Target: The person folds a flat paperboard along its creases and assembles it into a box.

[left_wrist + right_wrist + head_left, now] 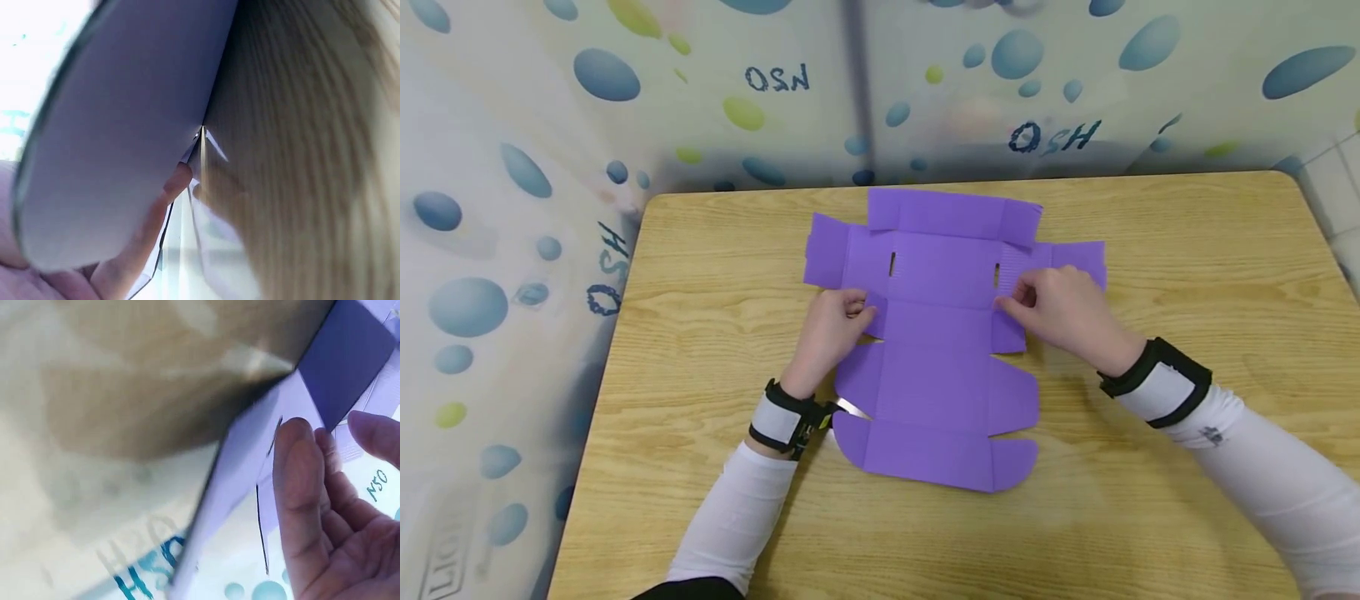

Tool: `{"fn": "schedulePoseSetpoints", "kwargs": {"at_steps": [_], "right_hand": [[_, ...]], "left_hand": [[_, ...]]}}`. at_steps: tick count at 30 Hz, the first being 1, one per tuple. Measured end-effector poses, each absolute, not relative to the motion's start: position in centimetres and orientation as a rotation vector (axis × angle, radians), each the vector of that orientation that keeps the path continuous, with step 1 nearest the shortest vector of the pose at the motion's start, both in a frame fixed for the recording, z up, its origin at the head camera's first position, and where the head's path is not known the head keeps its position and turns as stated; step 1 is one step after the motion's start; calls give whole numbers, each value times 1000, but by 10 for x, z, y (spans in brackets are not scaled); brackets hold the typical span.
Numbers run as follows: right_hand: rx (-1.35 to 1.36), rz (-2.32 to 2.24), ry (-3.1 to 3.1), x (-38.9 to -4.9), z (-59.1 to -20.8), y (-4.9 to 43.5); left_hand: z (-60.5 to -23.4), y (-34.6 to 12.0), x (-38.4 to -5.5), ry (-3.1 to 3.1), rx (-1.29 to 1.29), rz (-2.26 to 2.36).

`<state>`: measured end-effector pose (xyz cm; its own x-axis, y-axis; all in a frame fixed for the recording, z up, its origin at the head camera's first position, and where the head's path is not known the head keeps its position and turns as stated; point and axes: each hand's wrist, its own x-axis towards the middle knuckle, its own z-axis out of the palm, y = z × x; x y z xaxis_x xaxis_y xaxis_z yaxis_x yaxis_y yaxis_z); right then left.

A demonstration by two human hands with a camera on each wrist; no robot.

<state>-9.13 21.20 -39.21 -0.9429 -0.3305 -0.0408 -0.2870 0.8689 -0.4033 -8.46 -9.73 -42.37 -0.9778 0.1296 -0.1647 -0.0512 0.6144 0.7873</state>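
Note:
A purple cardboard box blank (936, 383) lies unfolded on the table, with creases, side flaps and two small slots. My left hand (835, 329) pinches a small flap at its left edge, fingers curled and thumb on top. In the left wrist view, a finger (150, 234) reaches behind a large pale flap (119, 137). On the opposite edge, my right hand (1063, 312) holds the right side panel with thumb and fingers. The right wrist view shows that panel (240, 469) tilted up off the table, fingertips against its outer face and the thumb at its inner side.
The wooden table (1195, 275) extends around the blank. A patterned curtain (940, 100) hangs behind the table and along its left side. Below my left wrist, a small whitish thing (852, 407) shows between the blank's lower left flaps. White tiles (1333, 192) stand at far right.

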Motion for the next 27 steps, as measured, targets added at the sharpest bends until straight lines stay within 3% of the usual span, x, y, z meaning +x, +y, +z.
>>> {"fn": "schedulePoseSetpoints", "kwargs": {"at_steps": [5, 11, 20, 24, 27], "right_hand": [[-487, -588, 3073, -114, -373, 214], [-461, -601, 2962, -166, -350, 219], [-428, -505, 2633, -214, -350, 217], [-438, -578, 2759, -213, -349, 217], [-456, -629, 2826, -212, -344, 217]], "left_hand": [[-424, -97, -85, 2635, 54, 1292], [-424, -98, -85, 2632, 25, 1286], [-420, -96, -85, 2640, 60, 1317], [-408, -93, -77, 2790, 291, 1215], [-395, -85, -67, 2865, 681, 955]]}}
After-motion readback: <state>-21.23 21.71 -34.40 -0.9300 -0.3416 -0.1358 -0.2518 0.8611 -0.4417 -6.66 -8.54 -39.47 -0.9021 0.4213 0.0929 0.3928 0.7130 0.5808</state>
